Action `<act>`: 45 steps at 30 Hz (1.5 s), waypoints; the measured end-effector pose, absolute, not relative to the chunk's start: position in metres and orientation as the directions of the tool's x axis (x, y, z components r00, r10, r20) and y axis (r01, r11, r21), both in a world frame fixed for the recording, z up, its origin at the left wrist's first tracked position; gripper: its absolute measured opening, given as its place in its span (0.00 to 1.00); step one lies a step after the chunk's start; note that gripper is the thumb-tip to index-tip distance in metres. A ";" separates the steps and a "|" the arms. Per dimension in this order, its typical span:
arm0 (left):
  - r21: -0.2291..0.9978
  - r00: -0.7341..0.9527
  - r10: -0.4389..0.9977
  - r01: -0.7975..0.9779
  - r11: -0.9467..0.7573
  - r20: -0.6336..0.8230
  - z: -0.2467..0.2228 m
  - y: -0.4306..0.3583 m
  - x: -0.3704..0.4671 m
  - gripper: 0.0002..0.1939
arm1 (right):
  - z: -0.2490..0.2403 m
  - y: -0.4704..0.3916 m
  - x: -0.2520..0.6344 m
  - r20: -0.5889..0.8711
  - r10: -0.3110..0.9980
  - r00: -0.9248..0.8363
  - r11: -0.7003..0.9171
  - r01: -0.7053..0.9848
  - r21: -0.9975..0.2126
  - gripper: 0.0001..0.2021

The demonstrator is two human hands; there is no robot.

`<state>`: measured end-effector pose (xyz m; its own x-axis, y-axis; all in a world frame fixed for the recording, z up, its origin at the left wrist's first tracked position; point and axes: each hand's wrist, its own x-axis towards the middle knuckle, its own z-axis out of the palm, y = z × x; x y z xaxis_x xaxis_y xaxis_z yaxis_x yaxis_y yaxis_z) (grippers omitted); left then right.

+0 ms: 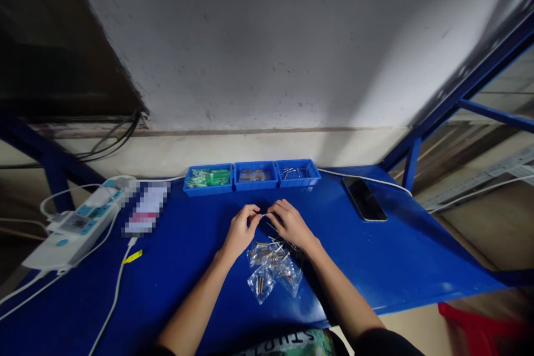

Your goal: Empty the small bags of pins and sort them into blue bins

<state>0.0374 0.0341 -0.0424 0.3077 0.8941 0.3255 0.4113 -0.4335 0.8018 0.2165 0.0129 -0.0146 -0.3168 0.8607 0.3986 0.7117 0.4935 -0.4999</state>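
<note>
My left hand [242,229] and my right hand [291,224] meet over the middle of the blue table, fingertips pinched close together. A tiny bright piece [264,215] shows between them, too small to name. Just below the hands lies a pile of small clear plastic bags [273,258] with brown and metallic pins inside. One such bag [261,285] lies nearest me. Loose thin metal rods [295,249] lie partly hidden under my right hand and wrist.
Against the wall stand three blue bins: one with green packets [208,191], one with clear bags [255,176], one with metal rods [294,173]. A dark phone [365,198] lies right; a blurred-out phone [146,208], cable and power strip [69,239] lie left.
</note>
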 end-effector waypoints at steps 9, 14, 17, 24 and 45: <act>0.699 0.327 0.851 0.486 -0.525 0.411 -0.035 0.034 0.038 0.11 | -0.012 0.009 0.217 0.405 0.871 -0.278 0.475 0.690 -0.546 0.09; 0.737 0.344 0.864 0.458 -0.497 0.368 -0.037 0.034 0.038 0.13 | -0.013 0.010 0.216 0.391 0.863 -0.321 0.498 0.678 -0.541 0.06; 0.765 0.315 0.872 0.426 -0.483 0.375 -0.036 0.032 0.037 0.09 | -0.015 0.012 0.216 0.408 0.863 -0.297 0.491 0.681 -0.543 0.07; 0.749 0.290 0.872 0.448 -0.488 0.394 -0.038 0.033 0.037 0.09 | -0.012 0.011 0.217 0.416 0.865 -0.282 0.487 0.674 -0.556 0.08; 0.764 0.299 0.886 0.454 -0.460 0.356 -0.037 0.031 0.037 0.09 | -0.008 0.008 0.218 0.456 0.858 -0.237 0.484 0.672 -0.561 0.07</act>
